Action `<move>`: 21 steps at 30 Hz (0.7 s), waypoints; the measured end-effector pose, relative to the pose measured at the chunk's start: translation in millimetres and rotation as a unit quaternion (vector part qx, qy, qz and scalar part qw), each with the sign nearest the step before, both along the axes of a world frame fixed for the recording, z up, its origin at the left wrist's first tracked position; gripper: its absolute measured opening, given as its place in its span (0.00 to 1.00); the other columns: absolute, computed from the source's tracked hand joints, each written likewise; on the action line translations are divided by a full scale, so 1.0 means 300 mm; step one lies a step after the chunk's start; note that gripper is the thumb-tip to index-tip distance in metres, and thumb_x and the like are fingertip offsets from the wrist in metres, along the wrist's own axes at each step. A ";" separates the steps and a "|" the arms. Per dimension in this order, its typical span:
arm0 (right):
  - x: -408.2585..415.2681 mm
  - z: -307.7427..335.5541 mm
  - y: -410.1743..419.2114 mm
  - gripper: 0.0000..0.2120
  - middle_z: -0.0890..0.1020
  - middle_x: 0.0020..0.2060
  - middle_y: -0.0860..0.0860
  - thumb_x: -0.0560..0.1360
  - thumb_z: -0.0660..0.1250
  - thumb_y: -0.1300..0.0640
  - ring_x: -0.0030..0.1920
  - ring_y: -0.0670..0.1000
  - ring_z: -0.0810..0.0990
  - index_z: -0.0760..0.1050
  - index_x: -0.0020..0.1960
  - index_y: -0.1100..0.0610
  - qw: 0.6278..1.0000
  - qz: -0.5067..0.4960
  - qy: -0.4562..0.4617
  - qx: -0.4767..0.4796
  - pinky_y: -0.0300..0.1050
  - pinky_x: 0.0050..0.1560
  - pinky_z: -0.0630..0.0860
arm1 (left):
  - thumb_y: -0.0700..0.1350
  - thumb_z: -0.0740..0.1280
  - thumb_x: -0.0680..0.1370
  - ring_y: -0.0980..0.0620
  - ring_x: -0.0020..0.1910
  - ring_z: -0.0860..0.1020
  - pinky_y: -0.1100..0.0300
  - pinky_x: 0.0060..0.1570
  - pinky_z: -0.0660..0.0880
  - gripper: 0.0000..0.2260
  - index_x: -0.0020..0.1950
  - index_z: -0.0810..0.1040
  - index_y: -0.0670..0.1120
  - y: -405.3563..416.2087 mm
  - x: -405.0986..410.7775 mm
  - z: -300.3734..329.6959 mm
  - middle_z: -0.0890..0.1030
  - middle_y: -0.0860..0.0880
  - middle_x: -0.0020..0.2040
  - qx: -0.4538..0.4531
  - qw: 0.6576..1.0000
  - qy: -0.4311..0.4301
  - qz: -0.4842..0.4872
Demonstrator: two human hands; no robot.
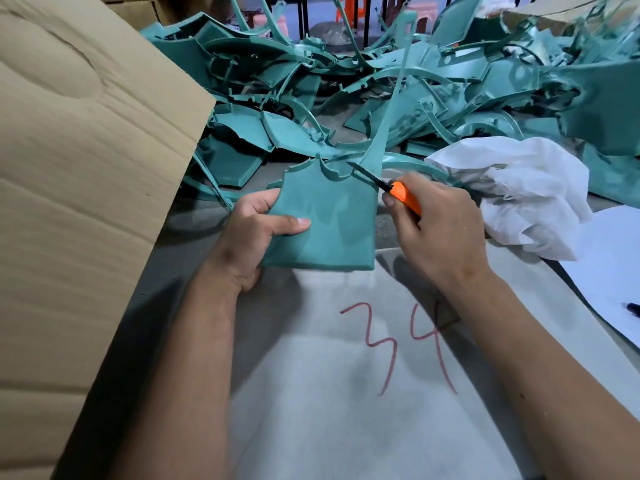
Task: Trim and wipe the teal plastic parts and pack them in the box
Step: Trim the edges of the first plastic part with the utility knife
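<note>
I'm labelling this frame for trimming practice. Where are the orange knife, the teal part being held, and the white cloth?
orange knife (407, 197): head view, on the orange handle in the right hand.
teal part (332, 220): head view, middle of its flat face.
white cloth (519, 192): head view, centre of the crumpled heap.

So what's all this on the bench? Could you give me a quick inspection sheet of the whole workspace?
Surface: grey table under a pale sheet marked 34.
Job's things: teal part; orange knife, blade at the part's top edge; white cloth; cardboard box.
Clutter: pile of teal parts; white paper.
Grippers: left hand holds the part; right hand grips the knife.
Cables: nothing seen.
Surroundings: orange stool, dark frame legs.
</note>
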State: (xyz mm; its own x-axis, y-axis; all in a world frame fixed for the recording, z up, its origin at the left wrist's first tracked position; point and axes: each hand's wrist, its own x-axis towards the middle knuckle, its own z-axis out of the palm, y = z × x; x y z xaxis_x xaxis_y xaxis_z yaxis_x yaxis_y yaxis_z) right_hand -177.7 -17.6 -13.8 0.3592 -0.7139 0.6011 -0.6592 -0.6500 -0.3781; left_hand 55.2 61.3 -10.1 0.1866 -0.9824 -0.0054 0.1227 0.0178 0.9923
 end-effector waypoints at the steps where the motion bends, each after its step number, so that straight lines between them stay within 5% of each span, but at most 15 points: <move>1: 0.002 0.002 -0.001 0.10 0.77 0.34 0.49 0.84 0.63 0.51 0.33 0.52 0.74 0.74 0.48 0.55 0.999 0.002 -0.040 0.008 0.51 0.34 0.71 | 0.35 0.71 0.67 0.44 0.43 0.85 0.58 0.41 0.81 0.13 0.50 0.86 0.42 0.003 0.000 0.004 0.87 0.40 0.49 0.004 1.000 0.001 -0.014; 4: -0.010 0.025 -0.005 0.11 0.74 0.32 0.49 0.86 0.62 0.52 0.30 0.50 0.71 0.70 0.46 0.54 0.975 0.030 -0.214 0.055 0.52 0.30 0.69 | 0.35 0.70 0.66 0.46 0.38 0.84 0.61 0.36 0.79 0.13 0.49 0.87 0.41 0.013 -0.004 0.010 0.86 0.41 0.45 0.030 0.999 -0.017 -0.040; 8: -0.023 0.053 0.005 0.09 0.76 0.37 0.56 0.82 0.69 0.48 0.26 0.50 0.71 0.74 0.56 0.51 0.860 0.128 -0.420 0.259 0.43 0.24 0.69 | 0.37 0.67 0.67 0.46 0.38 0.84 0.61 0.35 0.79 0.14 0.50 0.86 0.41 0.031 -0.012 0.024 0.86 0.40 0.45 0.055 0.995 -0.004 -0.083; 12: -0.003 0.039 0.003 0.11 0.77 0.31 0.52 0.78 0.75 0.52 0.25 0.51 0.68 0.78 0.48 0.58 0.798 0.114 -0.490 0.333 0.42 0.25 0.66 | 0.47 0.72 0.69 0.47 0.43 0.86 0.59 0.40 0.82 0.15 0.51 0.87 0.41 0.039 -0.021 0.037 0.86 0.39 0.50 0.091 0.986 0.126 -0.055; 16: 0.007 0.040 -0.002 0.10 0.80 0.32 0.50 0.76 0.77 0.49 0.28 0.50 0.76 0.78 0.42 0.51 0.737 0.079 -0.557 0.374 0.45 0.31 0.75 | 0.62 0.63 0.77 0.40 0.63 0.80 0.47 0.54 0.82 0.34 0.73 0.73 0.38 0.034 -0.014 0.054 0.79 0.38 0.67 -0.010 0.955 0.285 -0.082; 18: 0.010 0.036 -0.009 0.07 0.85 0.37 0.49 0.78 0.74 0.52 0.33 0.51 0.83 0.78 0.45 0.50 0.730 0.097 -0.556 0.385 0.45 0.35 0.81 | 0.59 0.62 0.78 0.36 0.68 0.77 0.47 0.60 0.80 0.32 0.76 0.67 0.40 0.022 -0.041 0.052 0.76 0.38 0.71 -0.043 0.956 0.272 -0.098; 21: 0.014 0.040 -0.012 0.04 0.87 0.42 0.52 0.81 0.71 0.55 0.33 0.53 0.84 0.78 0.51 0.55 0.761 0.131 -0.509 0.380 0.43 0.35 0.82 | 0.44 0.65 0.80 0.33 0.59 0.82 0.48 0.52 0.83 0.18 0.69 0.69 0.45 -0.004 -0.107 0.037 0.81 0.39 0.66 -0.025 0.984 0.160 -0.073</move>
State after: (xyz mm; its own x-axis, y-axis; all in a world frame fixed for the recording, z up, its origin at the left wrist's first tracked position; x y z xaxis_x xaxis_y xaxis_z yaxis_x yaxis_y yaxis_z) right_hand -173.6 -21.1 -1.8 0.1731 -0.9785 0.1120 0.3404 -0.0473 -0.9391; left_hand 23.0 60.0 1.0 0.0396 -0.9992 0.0089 0.4344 0.0252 0.9004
